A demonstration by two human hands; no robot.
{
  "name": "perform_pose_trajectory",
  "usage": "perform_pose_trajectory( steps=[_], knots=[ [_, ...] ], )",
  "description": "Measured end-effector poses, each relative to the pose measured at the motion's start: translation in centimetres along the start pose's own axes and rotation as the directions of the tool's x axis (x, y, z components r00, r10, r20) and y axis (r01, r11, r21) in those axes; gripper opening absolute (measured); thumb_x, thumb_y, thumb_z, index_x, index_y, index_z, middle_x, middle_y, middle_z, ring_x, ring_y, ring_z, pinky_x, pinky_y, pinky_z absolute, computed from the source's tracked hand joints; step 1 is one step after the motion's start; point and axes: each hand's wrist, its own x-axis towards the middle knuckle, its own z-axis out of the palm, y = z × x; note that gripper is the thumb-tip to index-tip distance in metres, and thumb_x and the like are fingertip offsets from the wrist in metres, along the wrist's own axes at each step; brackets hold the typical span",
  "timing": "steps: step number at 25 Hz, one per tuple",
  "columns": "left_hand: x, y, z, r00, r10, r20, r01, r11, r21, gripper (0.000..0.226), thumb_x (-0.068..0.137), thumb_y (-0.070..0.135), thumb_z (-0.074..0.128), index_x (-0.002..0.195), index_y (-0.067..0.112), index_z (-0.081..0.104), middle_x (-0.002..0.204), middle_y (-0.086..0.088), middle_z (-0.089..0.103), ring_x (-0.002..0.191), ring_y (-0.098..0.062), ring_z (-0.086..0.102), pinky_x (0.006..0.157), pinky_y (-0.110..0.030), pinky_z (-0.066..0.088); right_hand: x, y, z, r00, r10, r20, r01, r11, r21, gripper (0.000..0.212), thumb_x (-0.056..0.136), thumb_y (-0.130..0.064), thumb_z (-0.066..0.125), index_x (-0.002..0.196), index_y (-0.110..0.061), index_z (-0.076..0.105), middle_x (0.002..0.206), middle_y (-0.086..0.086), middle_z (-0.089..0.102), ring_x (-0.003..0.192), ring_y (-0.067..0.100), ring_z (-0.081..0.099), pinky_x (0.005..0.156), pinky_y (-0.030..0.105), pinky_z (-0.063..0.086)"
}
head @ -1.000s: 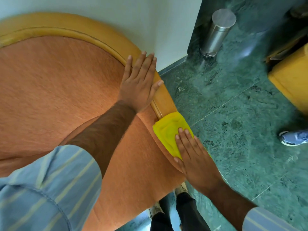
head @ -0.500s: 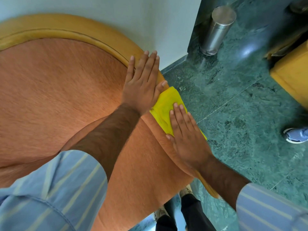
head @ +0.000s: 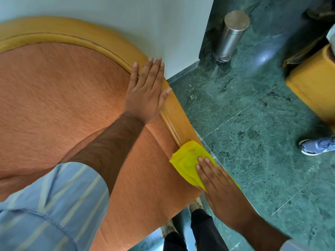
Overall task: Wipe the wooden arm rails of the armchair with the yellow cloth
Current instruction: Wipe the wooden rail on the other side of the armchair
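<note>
Here, left hand [head: 145,95] flat, fingers spread on wooden arm rail [head: 174,113]; right hand [head: 221,189] flat atop yellow cloth [head: 186,162].

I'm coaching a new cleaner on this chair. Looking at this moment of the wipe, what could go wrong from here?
1. The yellow cloth overhangs the wooden rail onto the orange upholstery, so grime may smear onto fabric.
2. The right hand presses flat with nothing pinched; the cloth could slide out or drop onto the floor.
3. The left hand rests flat across the rail, so that stretch may stay unwiped.
</note>
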Motion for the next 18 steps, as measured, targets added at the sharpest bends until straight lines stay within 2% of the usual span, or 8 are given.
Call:
perform_pose_trajectory(
  steps=[3, 4, 6, 8, 10, 12, 16, 18],
  knots=[
    [0.0, 0.0, 0.1, 1.0, -0.011, 0.001, 0.011, 1.0, -0.018, 0.071, 0.11, 0.051, 0.015, 0.161, 0.004, 0.026, 0.17, -0.013, 0.031, 0.159, -0.031, 0.022, 0.129, -0.06, 0.016, 1.1, -0.4, -0.1, 1.0, 0.019, 0.015, -0.019, 1.0, -0.005, 0.062, 0.101, -0.02, 0.042, 0.16, -0.005, 0.03, 0.172, 0.012, 0.021, 0.158, 0.03, 0.025, 0.123, 0.046, 0.025],
    [-0.1, -0.1, 0.1, 1.0, -0.01, -0.002, 0.01, 1.0, -0.016, 0.071, 0.11, 0.051, 0.015, 0.161, 0.004, 0.027, 0.169, -0.013, 0.032, 0.159, -0.031, 0.023, 0.129, -0.06, 0.016, 2.6, -0.6, -0.1, 0.999, 0.051, -0.002, -0.051, 0.999, 0.005, 0.055, 0.107, -0.022, 0.034, 0.159, -0.003, 0.033, 0.171, 0.014, 0.024, 0.157, 0.031, 0.027, 0.124, 0.047, 0.027],
    [-0.2, -0.2, 0.2, 1.0, -0.002, -0.018, 0.002, 1.0, -0.004, 0.07, 0.11, 0.051, 0.019, 0.16, 0.004, 0.028, 0.169, -0.013, 0.033, 0.159, -0.032, 0.024, 0.128, -0.061, 0.017, 6.3, -1.2, -0.3, 0.989, 0.141, -0.036, -0.138, 0.988, 0.067, 0.055, 0.111, -0.028, 0.023, 0.157, 0.0, 0.036, 0.169, 0.018, 0.029, 0.156, 0.034, 0.029, 0.123, 0.05, 0.036],
    [-0.1, -0.2, 0.2, 1.0, 0.008, -0.021, -0.008, 1.0, -0.004, 0.069, 0.11, 0.051, 0.024, 0.16, 0.004, 0.029, 0.169, -0.013, 0.033, 0.158, -0.032, 0.025, 0.128, -0.061, 0.017, 9.3, -1.0, -0.5, 0.982, 0.183, -0.037, -0.177, 0.975, 0.131, 0.059, 0.108, -0.026, 0.035, 0.16, 0.0, 0.028, 0.171, 0.018, 0.02, 0.159, 0.033, 0.019, 0.125, 0.052, 0.034],
    [0.0, -0.3, 0.2, 1.0, 0.005, -0.019, -0.005, 1.0, 0.005, 0.068, 0.11, 0.05, 0.025, 0.16, 0.004, 0.029, 0.169, -0.012, 0.033, 0.158, -0.032, 0.025, 0.128, -0.061, 0.017, 10.7, -0.6, -0.3, 0.984, 0.17, -0.048, -0.16, 0.973, 0.165, 0.065, 0.107, -0.027, 0.044, 0.162, -0.002, 0.02, 0.174, 0.015, 0.012, 0.162, 0.03, 0.01, 0.128, 0.05, 0.027],
    [0.0, -0.3, 0.2, 1.0, 0.006, -0.008, -0.006, 1.0, -0.005, 0.068, 0.11, 0.05, 0.025, 0.16, 0.004, 0.029, 0.169, -0.012, 0.033, 0.158, -0.032, 0.025, 0.128, -0.06, 0.017, 10.2, 0.0, 0.1, 0.988, 0.144, -0.058, -0.132, 0.977, 0.17, 0.065, 0.108, -0.027, 0.046, 0.163, -0.003, 0.02, 0.174, 0.013, 0.012, 0.162, 0.028, 0.01, 0.128, 0.049, 0.027],
    [0.0, -0.1, -0.3, 1.0, 0.004, 0.013, -0.004, 1.0, -0.006, 0.068, 0.11, 0.049, 0.023, 0.161, 0.004, 0.027, 0.17, -0.012, 0.03, 0.159, -0.031, 0.022, 0.129, -0.06, 0.015, 4.3, 1.0, 0.6, 1.0, 0.01, -0.001, -0.01, 0.996, 0.09, 0.064, 0.106, -0.029, 0.044, 0.163, -0.01, 0.023, 0.175, 0.006, 0.015, 0.162, 0.023, 0.013, 0.126, 0.048, 0.031],
    [0.0, -0.2, -0.2, 1.0, -0.002, 0.03, 0.002, 1.0, -0.012, 0.069, 0.11, 0.05, 0.02, 0.162, 0.005, 0.025, 0.17, -0.012, 0.029, 0.16, -0.031, 0.021, 0.129, -0.059, 0.014, 1.1, 1.2, 0.7, 0.999, -0.005, 0.034, 0.002, 0.998, 0.064, 0.064, 0.106, -0.031, 0.042, 0.164, -0.013, 0.021, 0.175, 0.003, 0.014, 0.162, 0.021, 0.013, 0.124, 0.046, 0.029]
  ],
)
